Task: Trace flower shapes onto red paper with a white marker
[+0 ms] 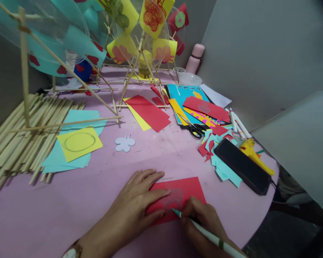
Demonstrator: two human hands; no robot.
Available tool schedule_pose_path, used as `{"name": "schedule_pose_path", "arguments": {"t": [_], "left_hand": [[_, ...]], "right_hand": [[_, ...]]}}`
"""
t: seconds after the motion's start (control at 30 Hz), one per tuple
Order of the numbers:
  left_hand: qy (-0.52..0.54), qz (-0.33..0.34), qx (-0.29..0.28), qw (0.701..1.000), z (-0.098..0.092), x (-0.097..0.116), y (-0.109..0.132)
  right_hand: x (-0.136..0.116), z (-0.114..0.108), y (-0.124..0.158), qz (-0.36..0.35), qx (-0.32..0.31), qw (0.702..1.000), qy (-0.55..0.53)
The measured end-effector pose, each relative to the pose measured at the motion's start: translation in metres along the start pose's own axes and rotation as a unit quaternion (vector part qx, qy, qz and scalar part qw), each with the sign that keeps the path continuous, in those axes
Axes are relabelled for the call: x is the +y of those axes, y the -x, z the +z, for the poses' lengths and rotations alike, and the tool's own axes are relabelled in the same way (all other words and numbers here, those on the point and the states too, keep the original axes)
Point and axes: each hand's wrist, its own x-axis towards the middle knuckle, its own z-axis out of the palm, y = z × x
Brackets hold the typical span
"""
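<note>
A piece of red paper (pixel 191 186) lies near the table's front edge, with a faint outline of rounded lobes drawn on it. My left hand (pixel 140 200) rests on its left side, fingers spread and pressing it flat. In my right hand (pixel 201 222) is a white felt-tip pen (pixel 210 237) with a green tip and a green band. The tip touches or nearly touches the paper beside the outline. Beyond the paper lies a white butterfly-shaped cutout (pixel 125 143).
Bamboo sticks (pixel 21 139) are piled left, beside blue paper (pixel 78 116) and yellow paper (pixel 80 142). Stick-framed paper wheels (pixel 140 46) stand behind. Scissors (pixel 196 129), paper scraps (pixel 218 143), a phone (pixel 242 166) and a yellow glue gun (pixel 255 156) crowd the right edge.
</note>
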Motion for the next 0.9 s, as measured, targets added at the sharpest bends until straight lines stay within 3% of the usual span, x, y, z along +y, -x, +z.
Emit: {"name": "schedule_pose_path", "arguments": {"t": [0.2, 0.47, 0.9], "left_hand": [[0.004, 0.001, 0.000, 1.000, -0.0003, -0.0006, -0.0004], [-0.003, 0.001, 0.000, 1.000, 0.0003, -0.0007, -0.0003], [-0.001, 0.001, 0.002, 1.000, 0.0008, -0.0007, -0.0001]], "right_hand": [[0.0072, 0.0002, 0.0036, 0.011, 0.066, 0.995, -0.072], [0.0042, -0.0028, 0.0011, -0.005, 0.009, 1.000, 0.018], [0.0014, -0.0003, -0.0003, 0.023, 0.021, 0.998, 0.060]]}}
